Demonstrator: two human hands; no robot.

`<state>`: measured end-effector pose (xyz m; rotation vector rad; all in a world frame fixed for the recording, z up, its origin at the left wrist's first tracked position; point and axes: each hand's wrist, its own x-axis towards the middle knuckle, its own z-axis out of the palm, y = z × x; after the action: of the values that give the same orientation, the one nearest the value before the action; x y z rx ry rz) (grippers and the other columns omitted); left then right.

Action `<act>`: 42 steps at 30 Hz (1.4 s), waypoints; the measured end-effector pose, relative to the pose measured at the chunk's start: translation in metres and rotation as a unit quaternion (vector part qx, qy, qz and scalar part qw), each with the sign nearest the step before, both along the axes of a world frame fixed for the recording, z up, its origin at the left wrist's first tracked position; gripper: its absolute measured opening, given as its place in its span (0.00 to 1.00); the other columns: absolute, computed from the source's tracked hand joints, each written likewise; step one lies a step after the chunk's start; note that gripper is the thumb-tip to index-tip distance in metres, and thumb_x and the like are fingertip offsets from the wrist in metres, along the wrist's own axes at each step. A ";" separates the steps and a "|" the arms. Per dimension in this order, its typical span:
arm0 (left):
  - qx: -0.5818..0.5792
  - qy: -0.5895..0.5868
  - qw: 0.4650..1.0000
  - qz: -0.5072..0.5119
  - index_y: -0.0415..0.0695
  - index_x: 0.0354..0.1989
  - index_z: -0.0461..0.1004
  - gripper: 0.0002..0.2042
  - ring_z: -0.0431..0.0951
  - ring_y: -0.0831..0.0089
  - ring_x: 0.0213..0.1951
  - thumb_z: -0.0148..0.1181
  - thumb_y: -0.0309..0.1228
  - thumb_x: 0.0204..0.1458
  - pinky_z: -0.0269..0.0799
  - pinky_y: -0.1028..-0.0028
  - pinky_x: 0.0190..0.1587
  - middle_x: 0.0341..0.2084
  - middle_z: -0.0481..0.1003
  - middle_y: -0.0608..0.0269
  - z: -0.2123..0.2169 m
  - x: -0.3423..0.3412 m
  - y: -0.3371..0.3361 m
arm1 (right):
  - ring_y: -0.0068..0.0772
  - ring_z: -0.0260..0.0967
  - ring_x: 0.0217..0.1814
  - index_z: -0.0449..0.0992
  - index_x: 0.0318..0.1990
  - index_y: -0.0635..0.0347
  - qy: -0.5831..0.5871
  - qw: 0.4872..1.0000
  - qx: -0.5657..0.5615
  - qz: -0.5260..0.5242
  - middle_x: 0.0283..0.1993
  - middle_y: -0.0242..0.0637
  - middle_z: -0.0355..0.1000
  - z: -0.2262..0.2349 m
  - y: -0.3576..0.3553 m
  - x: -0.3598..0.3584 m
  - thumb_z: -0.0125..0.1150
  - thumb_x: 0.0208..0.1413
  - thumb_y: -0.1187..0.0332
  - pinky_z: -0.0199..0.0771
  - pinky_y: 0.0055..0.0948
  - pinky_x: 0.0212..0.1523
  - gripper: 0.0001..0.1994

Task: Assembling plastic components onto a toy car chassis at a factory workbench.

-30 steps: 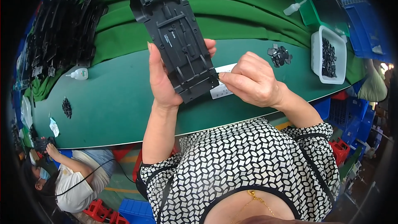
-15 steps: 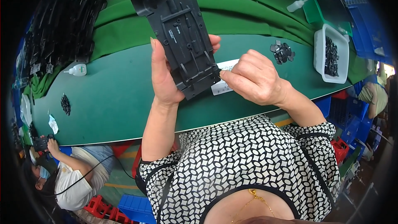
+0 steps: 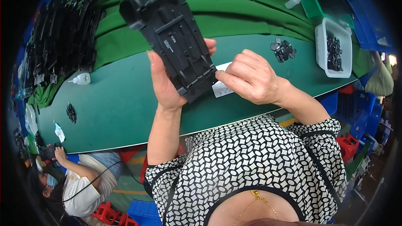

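A long black molded plastic part (image 3: pixel 178 44) with ribs and a flared far end is held up over the table, tilted to the left. My left hand (image 3: pixel 164 79) is wrapped around its near half, thumb on the left side and fingertips showing past the right edge. My right hand (image 3: pixel 253 77) is closed in a pinch at the part's near right corner, the fingers touching that edge. Whatever the pinch holds is too small and dark to make out. A white printed paper (image 3: pixel 222 88) lies on the table beneath, partly covered by the part and my right hand.
A pile of black parts (image 3: pixel 63 33) lies at far left. Small black pieces (image 3: pixel 283 51) sit right of center, others in a white tray (image 3: pixel 321 54). A small bottle (image 3: pixel 81 79) and a black heap (image 3: pixel 71 112) are on the left. A co-worker (image 3: pixel 86 184) sits at lower left.
The black part has swung slightly left and tilted more in my left hand. My right hand has shifted a little left with it, still pinching at the corner.
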<state>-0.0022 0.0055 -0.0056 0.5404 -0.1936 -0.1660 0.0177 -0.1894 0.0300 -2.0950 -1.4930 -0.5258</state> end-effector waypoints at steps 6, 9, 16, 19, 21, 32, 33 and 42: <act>0.055 -0.045 0.992 0.103 0.33 0.58 0.58 0.47 0.72 0.53 0.50 0.34 0.70 0.49 0.68 0.60 0.53 0.48 0.69 0.38 0.006 -0.007 -0.001 | 0.22 0.65 0.25 0.75 0.37 0.66 0.404 0.892 0.154 -0.132 0.29 0.34 0.70 0.015 -0.006 -0.032 0.61 0.51 0.75 0.66 0.21 0.25 0.06; 0.058 -0.104 0.984 0.136 0.37 0.60 0.57 0.46 0.72 0.52 0.49 0.34 0.71 0.48 0.66 0.53 0.53 0.46 0.70 0.39 0.005 -0.007 -0.007 | 0.14 0.63 0.26 0.75 0.36 0.65 0.645 0.731 0.172 -0.141 0.27 0.28 0.69 0.017 -0.010 -0.038 0.56 0.58 0.70 0.64 0.17 0.26 0.07; 0.124 -0.138 0.975 0.120 0.43 0.62 0.55 0.44 0.72 0.51 0.48 0.31 0.70 0.49 0.63 0.47 0.55 0.46 0.70 0.41 0.004 -0.014 -0.010 | 0.13 0.62 0.25 0.77 0.32 0.63 0.750 0.619 0.209 -0.098 0.22 0.25 0.67 0.005 0.004 -0.040 0.50 0.61 0.64 0.62 0.16 0.26 0.13; 0.125 -0.135 0.975 0.126 0.44 0.62 0.56 0.44 0.73 0.51 0.47 0.30 0.71 0.49 0.63 0.47 0.55 0.45 0.71 0.41 0.007 -0.015 -0.012 | 0.13 0.61 0.25 0.76 0.31 0.64 0.765 0.598 0.222 -0.089 0.22 0.25 0.67 0.000 0.005 -0.041 0.50 0.61 0.64 0.61 0.16 0.25 0.13; 0.119 -0.130 0.976 0.129 0.44 0.61 0.56 0.44 0.73 0.52 0.46 0.29 0.71 0.49 0.63 0.48 0.55 0.44 0.71 0.41 0.008 -0.016 -0.012 | 0.13 0.61 0.24 0.76 0.31 0.64 0.759 0.604 0.225 -0.088 0.22 0.25 0.67 0.000 0.007 -0.042 0.50 0.61 0.65 0.61 0.16 0.25 0.13; 0.150 -0.149 0.971 0.115 0.46 0.62 0.55 0.43 0.72 0.52 0.46 0.30 0.71 0.49 0.63 0.48 0.55 0.44 0.70 0.41 0.006 -0.015 -0.009 | 0.13 0.59 0.23 0.75 0.29 0.65 0.745 0.616 0.236 -0.101 0.22 0.27 0.67 0.003 0.009 -0.040 0.50 0.60 0.66 0.60 0.16 0.24 0.13; 0.149 -0.150 0.971 0.114 0.46 0.62 0.55 0.43 0.72 0.52 0.46 0.30 0.71 0.49 0.63 0.48 0.55 0.44 0.70 0.41 0.005 -0.015 -0.009 | 0.13 0.59 0.23 0.75 0.29 0.65 0.740 0.622 0.235 -0.102 0.22 0.28 0.67 0.004 0.010 -0.040 0.50 0.59 0.67 0.60 0.16 0.24 0.12; 0.073 -0.123 0.981 0.131 0.39 0.60 0.55 0.46 0.73 0.50 0.45 0.32 0.72 0.47 0.65 0.49 0.53 0.43 0.71 0.39 0.005 -0.012 -0.022 | 0.15 0.62 0.25 0.76 0.30 0.67 0.726 0.634 0.244 -0.110 0.23 0.30 0.69 0.001 0.008 -0.040 0.50 0.55 0.70 0.62 0.18 0.25 0.10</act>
<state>-0.0141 -0.0166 -0.0007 0.7277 -0.3509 0.1463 -0.0226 -0.1816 0.0313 -1.3835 -0.0682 0.6062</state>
